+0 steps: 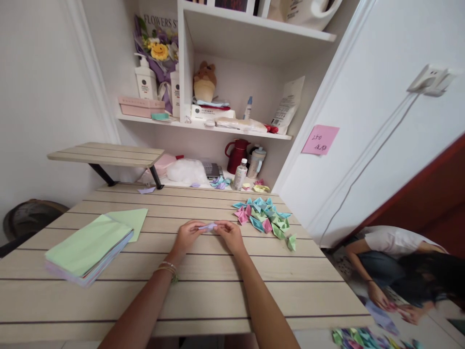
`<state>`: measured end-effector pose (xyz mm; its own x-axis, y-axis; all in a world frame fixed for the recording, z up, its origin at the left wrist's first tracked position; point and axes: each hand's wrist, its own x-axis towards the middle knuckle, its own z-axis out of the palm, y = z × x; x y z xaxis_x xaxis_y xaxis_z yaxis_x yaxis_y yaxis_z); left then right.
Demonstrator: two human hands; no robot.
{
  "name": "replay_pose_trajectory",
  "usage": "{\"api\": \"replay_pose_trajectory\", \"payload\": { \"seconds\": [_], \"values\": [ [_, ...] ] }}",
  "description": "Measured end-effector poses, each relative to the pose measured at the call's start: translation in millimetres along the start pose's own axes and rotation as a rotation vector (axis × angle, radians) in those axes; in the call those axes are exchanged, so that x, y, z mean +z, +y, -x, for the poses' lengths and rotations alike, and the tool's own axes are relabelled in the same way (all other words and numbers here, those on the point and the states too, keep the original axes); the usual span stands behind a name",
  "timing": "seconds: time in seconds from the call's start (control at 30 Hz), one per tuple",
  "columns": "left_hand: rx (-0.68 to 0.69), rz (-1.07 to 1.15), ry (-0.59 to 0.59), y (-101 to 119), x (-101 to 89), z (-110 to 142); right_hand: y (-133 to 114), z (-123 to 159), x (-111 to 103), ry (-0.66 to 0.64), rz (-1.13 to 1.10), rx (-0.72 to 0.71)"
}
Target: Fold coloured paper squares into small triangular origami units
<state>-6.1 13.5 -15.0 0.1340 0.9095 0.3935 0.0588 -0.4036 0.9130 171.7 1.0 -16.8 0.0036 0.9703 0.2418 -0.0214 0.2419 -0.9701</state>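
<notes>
A small folded piece of lavender paper (208,227) is pinched between my two hands above the middle of the slatted table. My left hand (189,235) grips its left end, and the fingers of my right hand (229,234) close on its right end. To the right of my hands lies a cluster of folded paper boats (267,213) in blue, green and pink. On the left side of the table rests a stack of coloured paper sheets (90,242), light green on top, with one green sheet (134,220) sticking out behind it.
A small raised shelf (109,154) stands at the table's back left. Behind the table, a clear bottle (240,175) and a red jug (237,156) stand in the shelving. At right, a person (399,271) crouches on the floor near more folded paper pieces (363,338).
</notes>
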Motion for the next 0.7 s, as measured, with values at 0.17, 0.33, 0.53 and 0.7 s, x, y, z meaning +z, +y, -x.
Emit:
{"api": "replay_pose_trajectory", "payload": {
  "seconds": [0.17, 0.33, 0.53, 0.7],
  "values": [
    [-0.077, -0.027, -0.002, -0.2, -0.8, -0.8, -1.5, -0.3, 0.0, -0.079, -0.106, -0.007],
    [-0.115, -0.051, 0.007, -3.6, -2.2, -2.6, -2.2, 0.1, -0.9, -0.115, -0.060, -0.046],
    [-0.117, -0.034, -0.021, 0.5, -1.2, -2.3, -3.0, 1.1, -3.8, -0.079, 0.323, -0.191],
    [-0.181, 0.087, -0.087, 3.6, 1.9, -0.5, -1.6, 2.2, 0.0, -0.052, 0.279, -0.128]
  ]
}}
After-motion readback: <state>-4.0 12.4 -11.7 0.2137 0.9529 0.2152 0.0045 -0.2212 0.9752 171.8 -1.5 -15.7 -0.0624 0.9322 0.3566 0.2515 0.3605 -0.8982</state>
